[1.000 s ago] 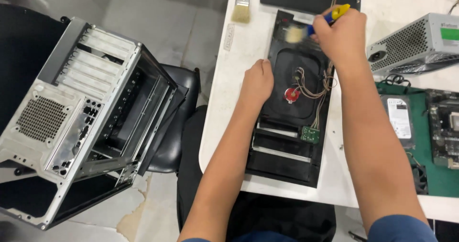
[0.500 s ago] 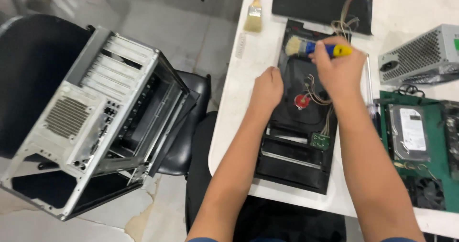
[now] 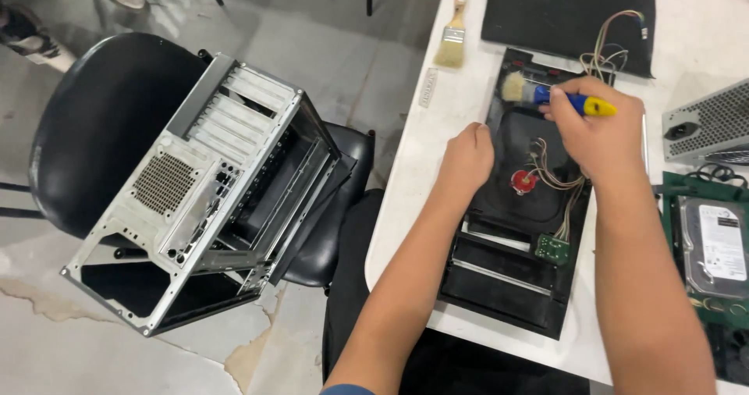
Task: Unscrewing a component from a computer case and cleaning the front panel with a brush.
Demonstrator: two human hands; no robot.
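Head view: the right hand point(image 3: 597, 133) has its fingers wrapped around a small blue-and-yellow brush point(image 3: 558, 98), whose pale bristles touch the top left corner of a black computer front panel point(image 3: 499, 286) lying flat on the white worktop point(image 3: 406, 208). The left hand point(image 3: 466, 157), fingers curled into a loose fist holding nothing, presses on the panel's left edge. Thin wires point(image 3: 558, 178) (with a small green circuit board point(image 3: 552, 248)) run across the panel. A wooden paintbrush point(image 3: 453, 30) lies near the worktop's edge. An empty metal computer case point(image 3: 207, 192) rests on a black chair point(image 3: 101, 122).
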